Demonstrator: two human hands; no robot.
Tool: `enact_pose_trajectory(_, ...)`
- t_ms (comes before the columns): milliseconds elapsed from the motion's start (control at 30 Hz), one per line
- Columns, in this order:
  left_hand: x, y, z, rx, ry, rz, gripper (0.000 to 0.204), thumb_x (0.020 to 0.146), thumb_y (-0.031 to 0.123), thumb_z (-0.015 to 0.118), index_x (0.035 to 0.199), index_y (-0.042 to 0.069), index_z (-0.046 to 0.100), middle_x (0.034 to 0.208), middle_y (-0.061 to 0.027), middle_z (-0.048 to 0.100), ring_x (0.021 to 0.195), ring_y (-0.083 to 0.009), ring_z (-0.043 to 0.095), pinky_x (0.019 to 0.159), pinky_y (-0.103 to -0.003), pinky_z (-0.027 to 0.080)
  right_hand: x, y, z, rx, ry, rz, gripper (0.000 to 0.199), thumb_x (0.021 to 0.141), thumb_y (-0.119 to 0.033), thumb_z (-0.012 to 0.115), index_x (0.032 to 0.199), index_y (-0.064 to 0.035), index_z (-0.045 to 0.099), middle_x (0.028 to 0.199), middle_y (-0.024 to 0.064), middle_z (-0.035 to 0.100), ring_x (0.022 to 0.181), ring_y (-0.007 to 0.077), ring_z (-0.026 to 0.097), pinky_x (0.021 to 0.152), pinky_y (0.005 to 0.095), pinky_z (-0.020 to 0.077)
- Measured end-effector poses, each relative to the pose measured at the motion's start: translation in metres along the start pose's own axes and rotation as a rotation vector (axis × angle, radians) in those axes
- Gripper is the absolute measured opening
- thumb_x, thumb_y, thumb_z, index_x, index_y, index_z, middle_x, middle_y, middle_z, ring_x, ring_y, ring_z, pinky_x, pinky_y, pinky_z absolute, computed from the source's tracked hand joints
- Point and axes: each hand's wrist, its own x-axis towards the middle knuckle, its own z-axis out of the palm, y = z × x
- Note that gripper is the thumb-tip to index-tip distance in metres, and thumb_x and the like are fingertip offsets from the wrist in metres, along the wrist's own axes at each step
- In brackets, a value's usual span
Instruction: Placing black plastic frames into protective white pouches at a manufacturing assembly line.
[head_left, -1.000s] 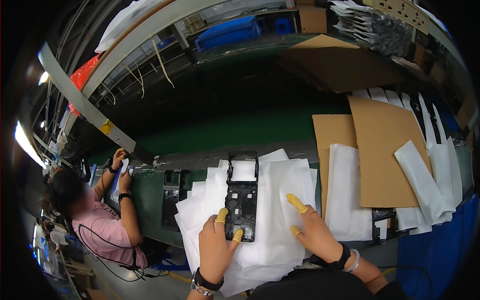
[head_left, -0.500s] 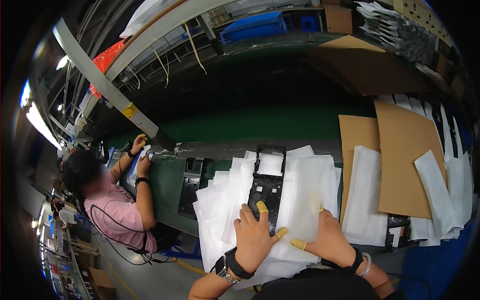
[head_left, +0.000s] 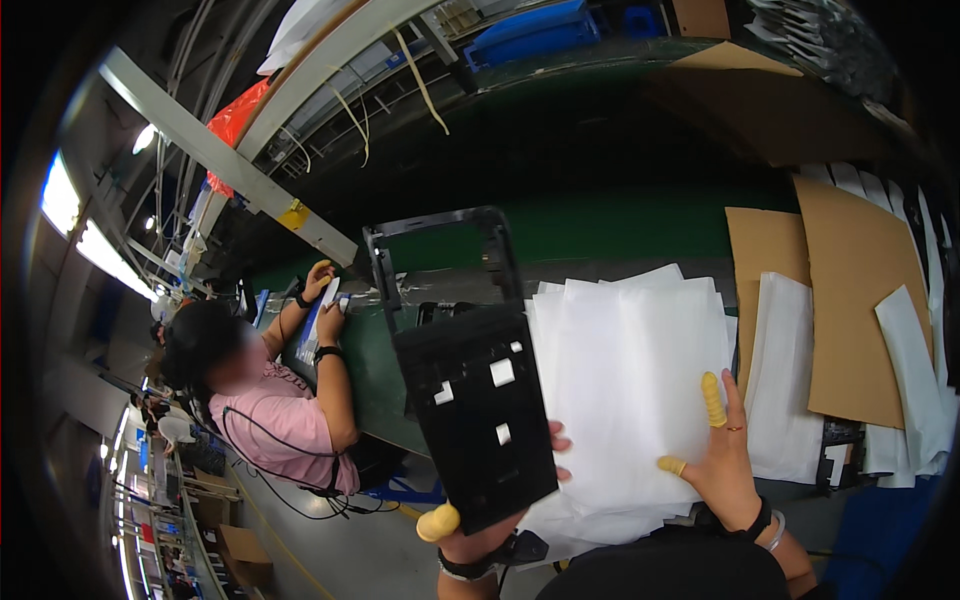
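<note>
A black plastic housing (head_left: 475,410), with an open rectangular frame at its upper end and small white patches on its panel, is held up in my left hand (head_left: 484,542). The thumb, in a yellow finger cot, lies along its lower left edge, and fingertips show at its right edge; the rest of the grip is hidden behind it. My right hand (head_left: 728,468) has its fingers spread at the right side of a pile of thin white sheets or sleeves (head_left: 630,380). Two of its fingers wear yellow cots.
Behind the raised housing, another black part (head_left: 440,312) is partly hidden on the green bench. Brown cardboard sheets (head_left: 860,320) and white sleeves (head_left: 782,380) lie to the right. At the left, a co-worker in a pink shirt (head_left: 290,415) handles something small. A metal post (head_left: 230,165) slants overhead.
My left hand has lifted the black housing off the white pile, closer to me and leftward. My right hand has moved right, its fingers now spread. The whole view has shifted slightly.
</note>
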Motion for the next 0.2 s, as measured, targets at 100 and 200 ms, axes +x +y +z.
enact_pose_trajectory(100,-0.005,-0.007,-0.012,-0.491,-0.396,-0.080,0.096,0.076,0.055,0.063,0.144,0.009,0.013,0.138,-0.0333,0.022,0.126,-0.0448,0.031,0.096,-0.060,0.033,-0.006,0.004,-0.002,-0.089,0.100,-0.088,0.104,0.056,-0.016,0.084,0.142,-0.0190,0.025,0.145,0.0172,0.015,0.129,0.0389,0.023,0.105,0.0459,0.0279)
enact_pose_trajectory(200,-0.007,-0.011,-0.014,-0.686,-0.458,-0.172,0.097,0.075,0.056,0.064,0.144,0.011,0.012,0.140,-0.0327,0.018,0.129,-0.0459,0.025,0.098,-0.064,0.026,-0.008,0.001,-0.002,-0.272,0.090,-0.202,0.105,0.057,-0.018,0.083,0.143,-0.0206,0.023,0.146,0.0119,0.018,0.132,0.0373,0.019,0.107,0.0468,0.0247)
